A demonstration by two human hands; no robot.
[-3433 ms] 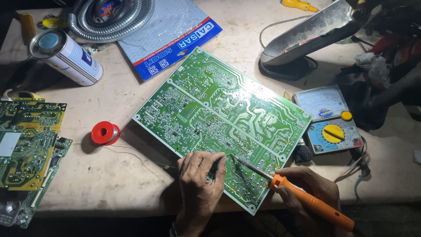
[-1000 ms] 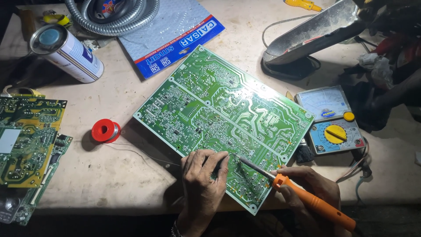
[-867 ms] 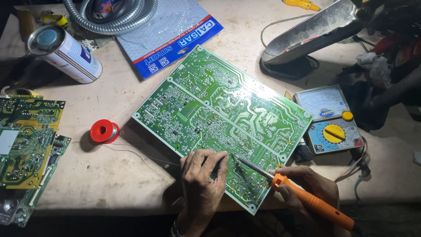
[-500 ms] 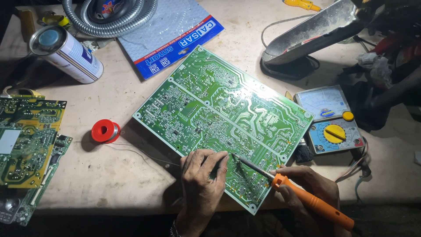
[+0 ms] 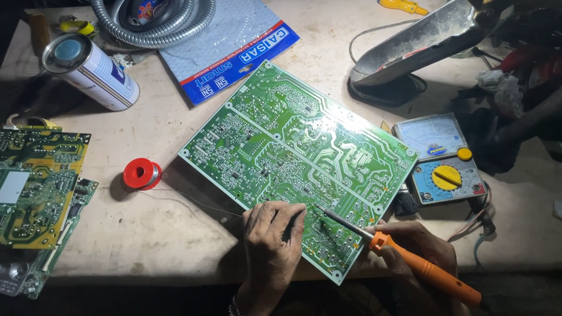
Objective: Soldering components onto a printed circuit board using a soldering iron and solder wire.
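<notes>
A large green circuit board [image 5: 293, 152] lies solder side up on the pale bench. My left hand [image 5: 270, 243] rests on its near edge, fingers pinched on a thin solder wire [image 5: 193, 201] that runs left to a red solder spool [image 5: 140, 174]. My right hand [image 5: 418, 248] grips an orange-handled soldering iron [image 5: 410, 260]. Its metal tip touches the board just right of my left fingertips.
An analog multimeter [image 5: 442, 161] with a yellow dial sits right of the board. A spray can [image 5: 91, 65], a coiled metal hose [image 5: 158, 23] and a blue packet [image 5: 234, 44] lie at the back. More circuit boards [image 5: 35, 187] are stacked at left. A metal lamp shade [image 5: 410, 44] stands back right.
The iron tip shifted slightly along the board's near edge; both hands stay in about the same place.
</notes>
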